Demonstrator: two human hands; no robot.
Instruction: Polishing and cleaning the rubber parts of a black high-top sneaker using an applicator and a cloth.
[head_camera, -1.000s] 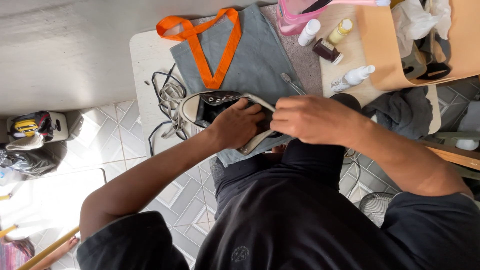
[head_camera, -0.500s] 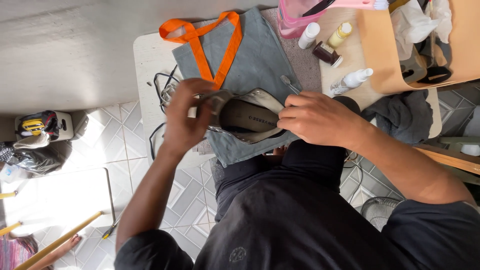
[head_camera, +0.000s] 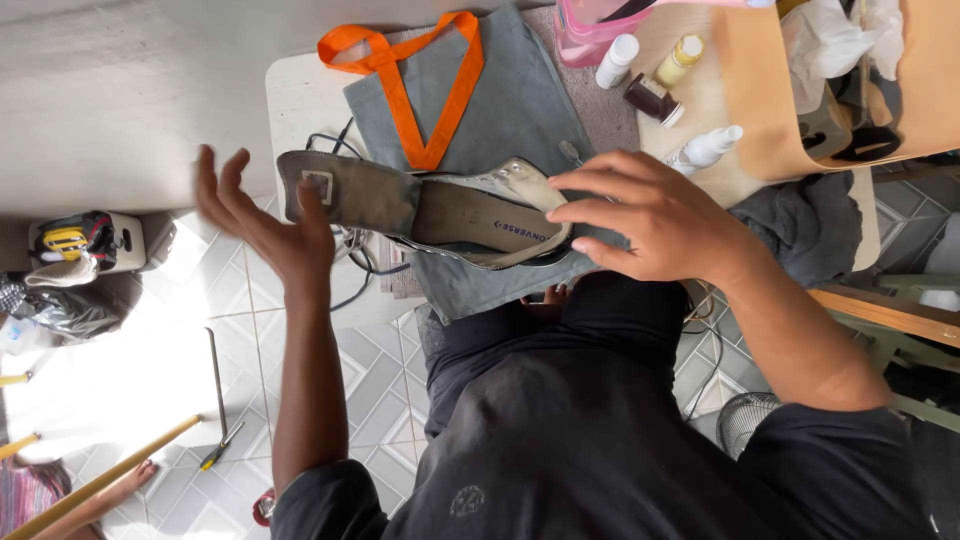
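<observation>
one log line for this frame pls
left hand: open, thumb on pulled-out shoe tongue | right hand: open, fingers at heel of shoe | shoe lies on grey tote bag

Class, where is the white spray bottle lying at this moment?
The white spray bottle lies upper right in the head view, on the wooden tabletop, just beyond the right hand.
</observation>
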